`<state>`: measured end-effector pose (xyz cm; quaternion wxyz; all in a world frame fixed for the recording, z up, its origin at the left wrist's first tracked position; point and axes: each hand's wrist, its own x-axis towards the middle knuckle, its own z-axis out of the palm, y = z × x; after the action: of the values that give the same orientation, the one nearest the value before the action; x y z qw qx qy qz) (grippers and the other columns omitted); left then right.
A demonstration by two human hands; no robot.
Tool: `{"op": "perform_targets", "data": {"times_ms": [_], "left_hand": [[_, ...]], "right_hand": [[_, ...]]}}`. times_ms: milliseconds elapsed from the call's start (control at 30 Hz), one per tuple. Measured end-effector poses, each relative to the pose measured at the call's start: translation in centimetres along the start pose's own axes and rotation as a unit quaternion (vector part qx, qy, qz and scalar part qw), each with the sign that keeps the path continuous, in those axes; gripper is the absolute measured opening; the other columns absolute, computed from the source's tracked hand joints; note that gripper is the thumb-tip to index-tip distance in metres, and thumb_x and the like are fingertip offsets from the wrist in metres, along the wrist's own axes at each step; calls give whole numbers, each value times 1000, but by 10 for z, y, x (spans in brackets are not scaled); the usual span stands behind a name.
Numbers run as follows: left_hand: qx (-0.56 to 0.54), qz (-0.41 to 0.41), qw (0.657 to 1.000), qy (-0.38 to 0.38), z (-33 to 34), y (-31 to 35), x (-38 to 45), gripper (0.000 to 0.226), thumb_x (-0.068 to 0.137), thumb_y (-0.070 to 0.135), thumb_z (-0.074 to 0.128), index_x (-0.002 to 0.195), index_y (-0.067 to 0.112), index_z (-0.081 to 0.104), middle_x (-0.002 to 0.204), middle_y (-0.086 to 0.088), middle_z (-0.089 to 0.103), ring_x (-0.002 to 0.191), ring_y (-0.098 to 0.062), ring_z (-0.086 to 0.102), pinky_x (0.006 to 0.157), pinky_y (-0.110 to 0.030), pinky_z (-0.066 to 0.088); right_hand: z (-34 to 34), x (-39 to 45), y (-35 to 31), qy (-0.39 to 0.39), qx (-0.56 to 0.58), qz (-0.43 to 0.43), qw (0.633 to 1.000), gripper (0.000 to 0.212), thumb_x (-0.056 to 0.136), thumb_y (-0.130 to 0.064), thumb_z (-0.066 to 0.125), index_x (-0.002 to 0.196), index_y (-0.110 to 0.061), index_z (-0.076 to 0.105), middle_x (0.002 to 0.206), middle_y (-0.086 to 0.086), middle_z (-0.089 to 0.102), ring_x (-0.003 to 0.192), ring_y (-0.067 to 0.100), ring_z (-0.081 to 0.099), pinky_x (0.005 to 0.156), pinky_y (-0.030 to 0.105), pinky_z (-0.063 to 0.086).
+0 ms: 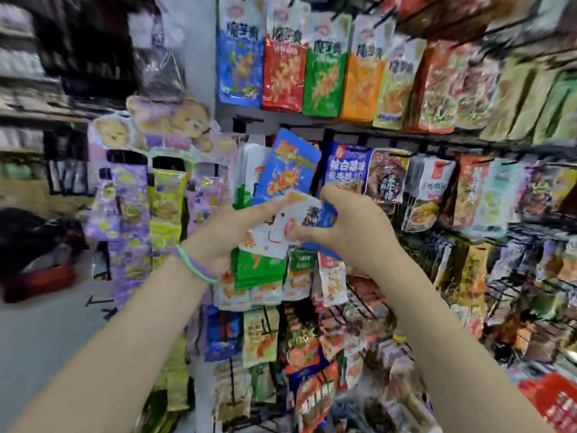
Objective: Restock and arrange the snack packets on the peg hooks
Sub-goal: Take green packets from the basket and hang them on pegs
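I am holding a small bunch of snack packets in front of the rack: a blue packet point(288, 170) is sticking up out of the bunch, tilted to the right, and a white packet point(281, 228) is lying across the front of it between my two hands. They are level with the middle row of peg hooks point(499, 162), not yet hung on any hook.

I judge I am sorting the bunch, separating one packet to hang. The next move calls for freeing a single packet, finding its hang hole and threading it onto a hook with matching stock; the blur is hiding the hole, so I cannot tell which end it is at.

My left hand point(231, 229), with bands on the wrist, is gripping the bunch from the left, its fingers lying along the front of the white packet. My right hand point(346, 223) is curling in from the right, fingertips pinching the packet edges near the blue one's lower part.

Around them, full rows of coloured packets point(324, 73) are hanging above, and more below.
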<state>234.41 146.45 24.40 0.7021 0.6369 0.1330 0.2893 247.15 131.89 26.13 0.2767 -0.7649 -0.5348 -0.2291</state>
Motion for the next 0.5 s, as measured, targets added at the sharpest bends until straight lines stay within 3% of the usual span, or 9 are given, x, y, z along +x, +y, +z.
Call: {"op": "perform_targets", "data": {"times_ms": [67, 100, 133, 200, 267, 333, 400, 500], "left_hand": [[-28, 22, 999, 20, -1, 19, 10, 98, 45, 52, 99, 123, 4, 67, 108, -5, 76, 116, -25, 67, 99, -46, 54], [-33, 39, 998, 27, 0, 27, 14, 105, 42, 52, 101, 126, 2, 65, 108, -6, 77, 110, -24, 71, 101, -48, 54], [-27, 59, 997, 36, 4, 36, 17, 106, 38, 54, 100, 125, 3, 66, 107, -5, 78, 104, -22, 73, 101, -50, 54], [-18, 110, 993, 47, 12, 49, 27, 103, 38, 56, 98, 123, 8, 68, 108, -2, 78, 101, -15, 74, 100, -44, 55], [-16, 143, 988, 47, 24, 60, 37, 76, 57, 42, 94, 121, 12, 67, 103, 2, 76, 90, -1, 73, 86, -27, 58], [-23, 163, 985, 55, 30, 66, 48, 49, 71, 28, 82, 116, 15, 67, 92, 8, 76, 77, 6, 71, 75, -19, 58], [-46, 149, 986, 53, 32, 72, 59, 52, 70, 30, 83, 119, 13, 71, 101, 0, 79, 93, -10, 75, 89, -37, 59], [-59, 131, 988, 50, 33, 76, 77, 75, 64, 45, 92, 128, 11, 70, 122, -12, 73, 114, -31, 70, 102, -56, 52]], "right_hand": [[-8, 14, 4, -9, 144, 37, 989, 50, 77, -61, 73, 88, -13, 64, 65, 14, 59, 47, 16, 47, 46, 39, 40], [-11, 21, 7, -3, 203, 45, 978, 44, 82, -55, 73, 92, -13, 67, 68, 6, 65, 47, 10, 51, 44, 33, 45], [-13, 28, 10, 2, 247, 37, 968, 30, 87, -46, 74, 97, -18, 68, 73, -8, 69, 54, 4, 57, 48, 25, 48], [-17, 45, 15, 14, 306, 7, 952, 16, 94, -32, 72, 107, -23, 66, 88, -16, 70, 75, 0, 63, 62, 26, 54], [-25, 60, 23, 32, 334, 1, 942, 14, 96, -30, 68, 107, -23, 63, 91, -15, 66, 77, 3, 62, 62, 33, 54], [-37, 74, 32, 56, 365, 8, 929, 3, 99, -29, 65, 100, -26, 64, 87, -11, 65, 70, 3, 59, 53, 24, 48], [-48, 88, 44, 78, 407, 18, 910, 13, 101, -27, 60, 90, -29, 66, 75, -5, 64, 63, 7, 55, 54, 19, 42], [-57, 110, 64, 81, 424, 18, 902, 18, 102, -32, 57, 87, -31, 66, 60, -20, 57, 55, 2, 49, 55, 15, 38]]}}
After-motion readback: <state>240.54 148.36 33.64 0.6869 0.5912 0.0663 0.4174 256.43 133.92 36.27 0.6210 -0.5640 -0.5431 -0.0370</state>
